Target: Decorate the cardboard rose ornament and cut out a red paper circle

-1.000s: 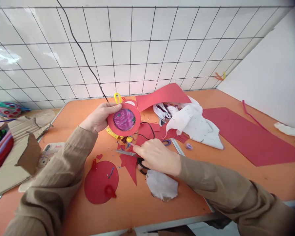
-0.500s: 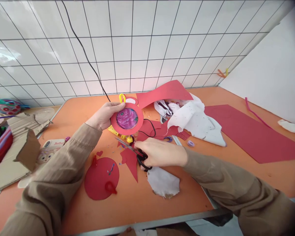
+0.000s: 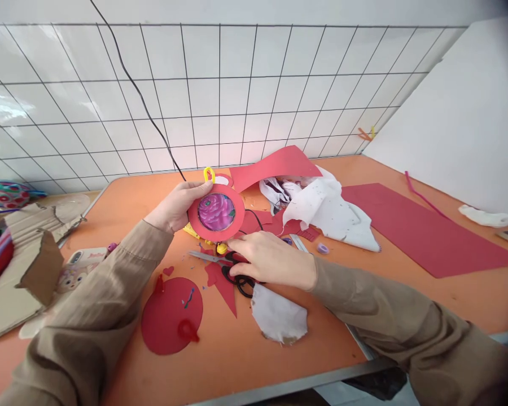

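My left hand grips the left edge of a round red paper ornament, its thumb on the front near the top. A purple flower-print cloth fills the ornament's middle, and a yellow loop stands above it. A small yellow bell is just below the ornament. My right hand is over the black-handled scissors, fingers apart and thumb beside the handles. The scissors' blades point left, slightly parted. My index fingertip is close to the bell; whether they touch I cannot tell.
A red paper disc and a pale cloth scrap lie in front. Crumpled white cloth and a large red sheet are at right. Torn cardboard and a phone stand left. A dark cable crosses the tiled wall.
My right hand has let go of the scissors, which now lie lower on the table, and its fingers have spread toward the bell. The left hand keeps the ornament. The whole view has tilted up slightly.
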`<state>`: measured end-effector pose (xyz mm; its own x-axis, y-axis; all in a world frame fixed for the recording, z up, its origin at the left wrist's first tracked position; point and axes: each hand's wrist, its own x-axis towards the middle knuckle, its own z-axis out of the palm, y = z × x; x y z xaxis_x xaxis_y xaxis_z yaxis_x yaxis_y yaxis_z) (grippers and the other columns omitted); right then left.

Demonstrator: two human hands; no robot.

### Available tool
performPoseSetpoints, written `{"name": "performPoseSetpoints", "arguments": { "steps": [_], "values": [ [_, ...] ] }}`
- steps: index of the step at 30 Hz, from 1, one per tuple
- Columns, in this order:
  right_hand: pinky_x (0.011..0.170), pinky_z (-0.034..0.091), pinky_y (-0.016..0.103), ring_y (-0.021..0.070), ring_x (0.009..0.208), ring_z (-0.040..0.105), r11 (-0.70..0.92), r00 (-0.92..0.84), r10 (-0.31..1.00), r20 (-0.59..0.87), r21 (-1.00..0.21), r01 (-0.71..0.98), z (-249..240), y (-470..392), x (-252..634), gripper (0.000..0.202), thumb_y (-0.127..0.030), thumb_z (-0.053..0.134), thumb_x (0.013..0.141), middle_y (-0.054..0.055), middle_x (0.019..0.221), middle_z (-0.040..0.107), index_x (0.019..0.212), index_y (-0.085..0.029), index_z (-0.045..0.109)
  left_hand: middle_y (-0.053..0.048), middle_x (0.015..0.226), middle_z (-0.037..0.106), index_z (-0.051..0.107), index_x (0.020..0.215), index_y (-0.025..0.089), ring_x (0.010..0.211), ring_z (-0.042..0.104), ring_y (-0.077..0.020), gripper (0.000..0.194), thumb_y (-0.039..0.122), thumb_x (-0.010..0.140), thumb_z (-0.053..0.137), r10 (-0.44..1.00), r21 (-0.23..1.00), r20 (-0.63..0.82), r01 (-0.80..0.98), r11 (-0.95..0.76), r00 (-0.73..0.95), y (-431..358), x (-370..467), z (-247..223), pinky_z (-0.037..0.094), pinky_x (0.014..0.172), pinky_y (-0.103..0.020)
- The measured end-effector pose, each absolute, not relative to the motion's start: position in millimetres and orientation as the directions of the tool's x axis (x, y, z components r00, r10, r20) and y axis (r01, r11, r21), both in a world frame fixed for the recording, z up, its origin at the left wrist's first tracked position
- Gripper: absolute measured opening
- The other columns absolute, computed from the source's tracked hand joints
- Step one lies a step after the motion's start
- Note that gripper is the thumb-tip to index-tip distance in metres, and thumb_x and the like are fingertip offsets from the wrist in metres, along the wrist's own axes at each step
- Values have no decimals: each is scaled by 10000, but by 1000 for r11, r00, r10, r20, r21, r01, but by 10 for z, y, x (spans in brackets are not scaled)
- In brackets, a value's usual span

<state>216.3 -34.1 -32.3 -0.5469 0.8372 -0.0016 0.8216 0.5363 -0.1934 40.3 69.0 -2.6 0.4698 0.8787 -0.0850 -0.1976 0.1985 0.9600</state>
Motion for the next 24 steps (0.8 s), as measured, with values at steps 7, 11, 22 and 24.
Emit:
{"name": "performPoseSetpoints", "arguments": {
  "steps": [7, 11, 22, 24],
  "values": [
    [552, 307, 277, 122, 551, 479, 342, -226, 931, 285, -474, 811, -158, -242, 2343, 435, -538, 645, 827, -7, 575, 548, 624, -170, 534, -65, 679, 724, 744, 740, 99, 601, 636, -144, 272, 352, 689, 831, 880, 966, -2, -227, 126, 476, 628, 409, 6, 511, 604, -243],
    [585, 425, 281, 142, 638, 545, 372, -201, 928, 313, -812, 449, -263, -106, 2374, 362, -503, 702, 766, 10, 730, 617, 846, -165, 599, -73, 715, 740, 767, 824, 113, 636, 653, -160, 280, 376, 734, 794, 865, 973, 43, -218, 78, 500, 553, 449, 2, 522, 658, -264],
    [508, 410, 269, 123, 582, 517, 280, -150, 960, 237, -856, 435, 106, -59, 2788, 235, -362, 761, 700, 4, 664, 583, 689, -179, 614, -116, 976, 743, 718, 965, 139, 913, 680, -229, 350, 456, 829, 657, 952, 991, 115, -102, -90, 285, 605, 350, 67, 527, 790, -340],
    [518, 414, 280, 132, 589, 513, 305, -75, 946, 315, -787, 536, 180, -80, 2881, 236, -346, 756, 712, 0, 635, 546, 653, -190, 589, -135, 1011, 740, 710, 972, 132, 965, 674, -245, 347, 442, 825, 655, 966, 992, 111, -84, -93, 233, 612, 326, 91, 519, 834, -367]
  ]
}}
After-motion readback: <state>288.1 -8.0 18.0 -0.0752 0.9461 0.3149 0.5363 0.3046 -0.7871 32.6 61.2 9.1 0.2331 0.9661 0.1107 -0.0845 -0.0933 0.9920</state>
